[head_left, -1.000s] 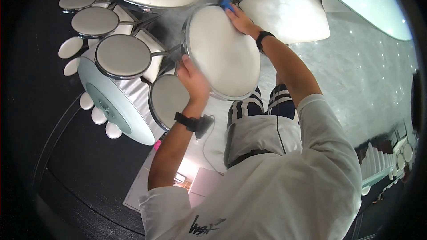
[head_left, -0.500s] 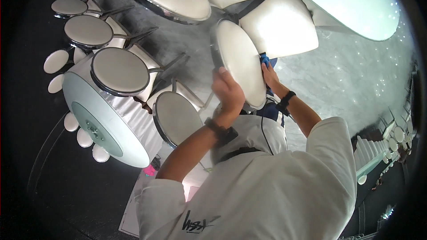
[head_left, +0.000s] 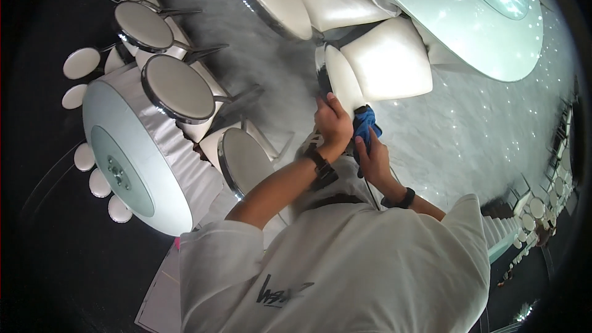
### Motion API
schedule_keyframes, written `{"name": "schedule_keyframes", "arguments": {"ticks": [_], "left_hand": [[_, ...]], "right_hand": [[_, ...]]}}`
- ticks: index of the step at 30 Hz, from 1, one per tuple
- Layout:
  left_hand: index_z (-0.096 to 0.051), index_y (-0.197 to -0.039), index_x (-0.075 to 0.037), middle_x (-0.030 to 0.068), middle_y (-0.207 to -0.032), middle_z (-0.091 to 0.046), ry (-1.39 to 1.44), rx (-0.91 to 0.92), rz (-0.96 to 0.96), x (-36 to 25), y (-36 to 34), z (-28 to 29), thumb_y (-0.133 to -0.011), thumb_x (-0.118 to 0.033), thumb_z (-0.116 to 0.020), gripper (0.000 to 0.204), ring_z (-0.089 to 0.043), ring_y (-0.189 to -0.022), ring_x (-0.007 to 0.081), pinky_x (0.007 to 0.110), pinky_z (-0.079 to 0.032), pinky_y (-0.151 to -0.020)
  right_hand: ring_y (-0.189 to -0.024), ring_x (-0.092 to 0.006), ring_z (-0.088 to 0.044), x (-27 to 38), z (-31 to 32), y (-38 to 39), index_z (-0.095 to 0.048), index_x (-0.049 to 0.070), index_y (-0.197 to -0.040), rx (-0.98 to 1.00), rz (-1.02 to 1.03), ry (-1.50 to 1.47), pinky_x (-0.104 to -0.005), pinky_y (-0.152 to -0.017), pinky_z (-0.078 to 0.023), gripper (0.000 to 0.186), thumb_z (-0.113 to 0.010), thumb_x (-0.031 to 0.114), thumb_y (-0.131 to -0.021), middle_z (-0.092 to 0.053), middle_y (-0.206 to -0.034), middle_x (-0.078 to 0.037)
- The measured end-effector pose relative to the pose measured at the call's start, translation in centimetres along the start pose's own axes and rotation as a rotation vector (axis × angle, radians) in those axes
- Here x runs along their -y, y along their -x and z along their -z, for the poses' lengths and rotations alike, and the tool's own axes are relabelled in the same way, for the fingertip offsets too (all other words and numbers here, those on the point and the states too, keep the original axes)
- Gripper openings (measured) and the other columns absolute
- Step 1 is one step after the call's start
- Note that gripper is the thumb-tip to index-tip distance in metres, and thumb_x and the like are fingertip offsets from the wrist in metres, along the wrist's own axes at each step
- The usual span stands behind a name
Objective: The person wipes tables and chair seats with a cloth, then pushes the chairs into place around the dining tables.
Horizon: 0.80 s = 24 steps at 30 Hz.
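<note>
Straight in front of me is a chair with a round white padded back (head_left: 346,80) and a shiny rim. Its white seat (head_left: 388,61) lies just beyond, toward the right. My left hand (head_left: 335,124) is closed on the near edge of the chair back, fingers curled over the rim. Bunched in my right hand (head_left: 374,159) is a blue cloth (head_left: 366,124), which touches or nearly touches the back's near right edge. The fingertips under the cloth are partly hidden.
A round pale-green glass-topped table (head_left: 468,31) stands beyond the chair. Another round table (head_left: 176,200) is at left, with several similar chairs (head_left: 179,88) around it. One white chair (head_left: 299,0) sits directly beyond mine. The floor (head_left: 456,142) is grey and marbled.
The chair back has turned more edge-on to me. My left hand has moved right to its near edge; my right hand and the cloth have come lower, nearer my body.
</note>
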<state>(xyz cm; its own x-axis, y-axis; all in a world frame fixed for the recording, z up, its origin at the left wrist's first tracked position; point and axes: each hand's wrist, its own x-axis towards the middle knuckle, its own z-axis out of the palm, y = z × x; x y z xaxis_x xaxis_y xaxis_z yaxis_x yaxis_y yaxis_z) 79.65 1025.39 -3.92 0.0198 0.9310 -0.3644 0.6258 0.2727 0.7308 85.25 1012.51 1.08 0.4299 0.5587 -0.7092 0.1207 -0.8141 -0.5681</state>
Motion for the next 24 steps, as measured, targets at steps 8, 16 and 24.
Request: {"name": "schedule_keyframes", "arguments": {"ticks": [8, 16, 24], "left_hand": [[-0.058, -0.099, 0.004, 0.0360, -0.088, -0.067, -0.007, -0.044, -0.044, 0.3, -0.6, -0.1, -0.107, -0.036, -0.043, 0.043, -0.066, -0.085, 0.0562, 0.061, -0.052, -0.073], [-0.064, -0.098, 0.008, 0.0365, -0.090, -0.068, -0.138, -0.122, -0.028, -0.4, -1.3, -0.1, -0.107, -0.041, -0.043, 0.054, -0.066, -0.088, 0.0559, 0.060, -0.053, -0.080], [-0.066, -0.108, 0.003, 0.0297, -0.101, -0.071, 0.003, 0.054, -0.088, 2.5, -2.9, 0.6, -0.109, -0.042, -0.040, 0.052, -0.065, -0.096, 0.0547, 0.056, -0.052, -0.083]], "right_hand": [[-0.083, -0.0411, -0.072, -1.2, -1.8, -1.3, -0.044, -0.011, -0.147, -0.139, 0.594, -0.002, -0.0429, -0.075, -0.056, 0.056, -0.059, 0.020, -0.103, -0.070, -0.093, -0.028], [-0.134, -0.0433, -0.055, -1.6, -1.6, -6.4, -0.048, -0.003, -0.149, -0.012, 0.596, -0.341, -0.0419, -0.112, -0.042, 0.052, -0.056, 0.026, -0.106, -0.058, -0.140, -0.032], [-0.097, -0.0137, -0.060, 0.4, -1.7, -4.2, -0.059, -0.004, -0.138, -0.211, 0.581, -0.645, -0.0291, -0.093, -0.049, 0.039, -0.058, 0.019, -0.105, -0.071, -0.105, -0.010]]}}
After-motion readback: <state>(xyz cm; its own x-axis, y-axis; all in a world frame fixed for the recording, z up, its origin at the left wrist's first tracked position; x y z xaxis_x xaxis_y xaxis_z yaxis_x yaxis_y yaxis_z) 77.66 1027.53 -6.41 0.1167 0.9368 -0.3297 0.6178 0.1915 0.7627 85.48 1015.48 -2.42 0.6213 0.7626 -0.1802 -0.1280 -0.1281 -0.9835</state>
